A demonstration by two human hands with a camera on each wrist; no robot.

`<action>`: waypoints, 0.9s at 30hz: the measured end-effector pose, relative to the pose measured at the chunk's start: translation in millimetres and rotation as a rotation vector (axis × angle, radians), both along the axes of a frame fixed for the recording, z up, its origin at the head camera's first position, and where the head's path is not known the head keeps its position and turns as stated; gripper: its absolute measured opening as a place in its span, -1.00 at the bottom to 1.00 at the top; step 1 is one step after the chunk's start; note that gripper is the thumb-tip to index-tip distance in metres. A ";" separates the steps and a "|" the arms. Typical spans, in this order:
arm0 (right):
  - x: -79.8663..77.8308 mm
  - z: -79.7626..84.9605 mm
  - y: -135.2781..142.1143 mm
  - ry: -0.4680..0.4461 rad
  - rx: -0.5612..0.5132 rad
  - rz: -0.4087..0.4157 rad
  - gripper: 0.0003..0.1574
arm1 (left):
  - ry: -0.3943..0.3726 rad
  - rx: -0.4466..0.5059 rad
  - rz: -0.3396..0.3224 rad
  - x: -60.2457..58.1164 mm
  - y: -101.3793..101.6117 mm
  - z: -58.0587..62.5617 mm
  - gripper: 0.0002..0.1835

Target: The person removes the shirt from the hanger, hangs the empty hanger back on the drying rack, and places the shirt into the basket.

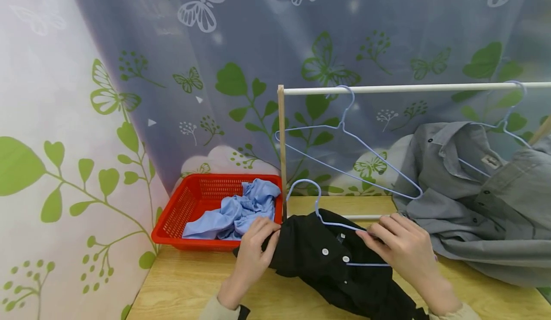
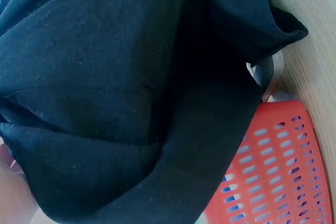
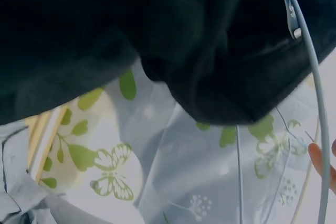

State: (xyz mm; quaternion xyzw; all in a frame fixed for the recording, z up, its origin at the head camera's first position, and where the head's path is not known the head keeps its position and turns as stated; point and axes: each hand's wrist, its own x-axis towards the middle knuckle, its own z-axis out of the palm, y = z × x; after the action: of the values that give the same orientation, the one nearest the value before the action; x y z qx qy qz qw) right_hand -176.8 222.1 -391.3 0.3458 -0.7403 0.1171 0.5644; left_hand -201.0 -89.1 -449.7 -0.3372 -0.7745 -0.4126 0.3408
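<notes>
A black buttoned shirt [image 1: 336, 272] hangs bunched over the table, partly on a light blue hanger [image 1: 340, 224]. My left hand [image 1: 256, 250] pinches the shirt's cloth on the left, where the hanger's left arm is hidden inside. My right hand [image 1: 402, 243] grips the hanger's right arm between thumb and fingers, and its lower bar shows past the shirt's opening. In the left wrist view, black cloth [image 2: 105, 77] fills most of the picture, with part of my left hand [image 2: 16, 198] at the lower left. The hanger [image 3: 315, 72] crosses the right wrist view's right side.
Behind the shirt stands a rack with a white rod [image 1: 400, 89] and a wooden post [image 1: 281, 143]. A bare blue hanger [image 1: 374, 150] and a grey shirt [image 1: 456, 200] on another hanger hang there. On the left, a red basket [image 1: 172, 215] holds light blue cloth [image 1: 241, 212].
</notes>
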 end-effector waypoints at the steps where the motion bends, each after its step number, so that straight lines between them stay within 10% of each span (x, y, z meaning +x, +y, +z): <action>1: 0.7 2.0 2.0 0.006 -0.006 -0.011 -0.41 | -0.006 0.000 0.005 0.4 -0.9 0.4 -0.89; 27: 24.3 51.2 102.0 0.024 -0.181 -0.274 -0.09 | 0.030 0.099 0.195 -5.3 -47.0 -0.6 -0.89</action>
State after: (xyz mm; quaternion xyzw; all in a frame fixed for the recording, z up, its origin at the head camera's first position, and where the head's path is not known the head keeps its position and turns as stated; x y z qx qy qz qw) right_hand -152.5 324.1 -340.1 0.1905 -0.7603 0.1012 0.6127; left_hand -206.2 -136.1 -450.3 -0.2492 -0.7772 -0.4100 0.4072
